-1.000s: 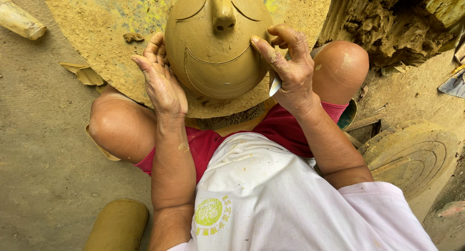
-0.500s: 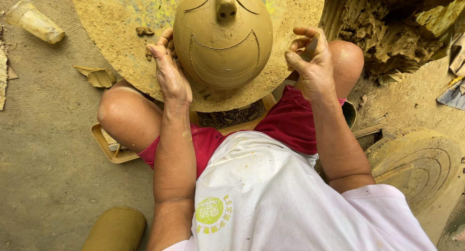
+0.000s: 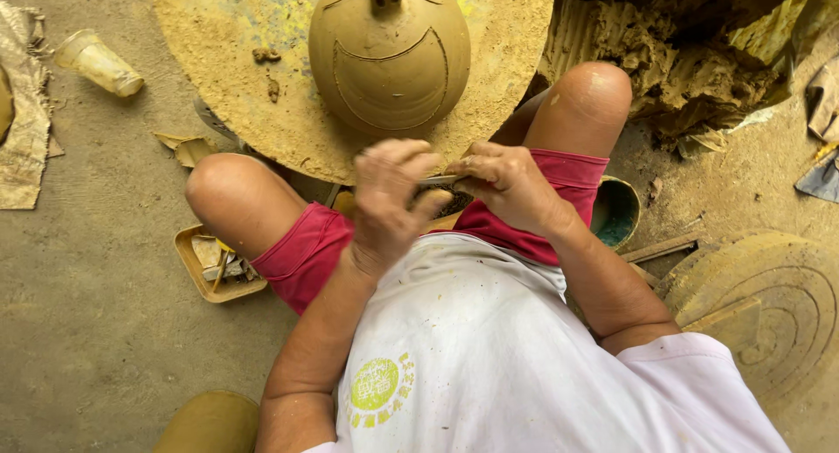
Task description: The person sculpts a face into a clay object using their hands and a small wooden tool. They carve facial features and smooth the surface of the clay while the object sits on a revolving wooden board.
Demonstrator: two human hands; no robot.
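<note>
A rounded clay pot (image 3: 389,55) with carved curved lines and a small knob stands on a round, clay-dusted wheel disc (image 3: 253,112). Both hands are off the pot, meeting in front of my lap just below the disc's near edge. My right hand (image 3: 507,184) grips a thin grey metal tool (image 3: 437,180). My left hand (image 3: 389,195) has its fingers curled around the tool's other end, pinching or wiping it.
A heap of raw clay (image 3: 690,51) lies at the upper right. A small tray of tools (image 3: 214,265) sits by my left knee, a plastic cup (image 3: 96,62) at upper left, a teal bowl (image 3: 616,213) by my right thigh, a ridged clay disc (image 3: 769,304) at right.
Both hands left the pot's sides and came down together in front of my lap. The left hand has closed on the tool held by the right.
</note>
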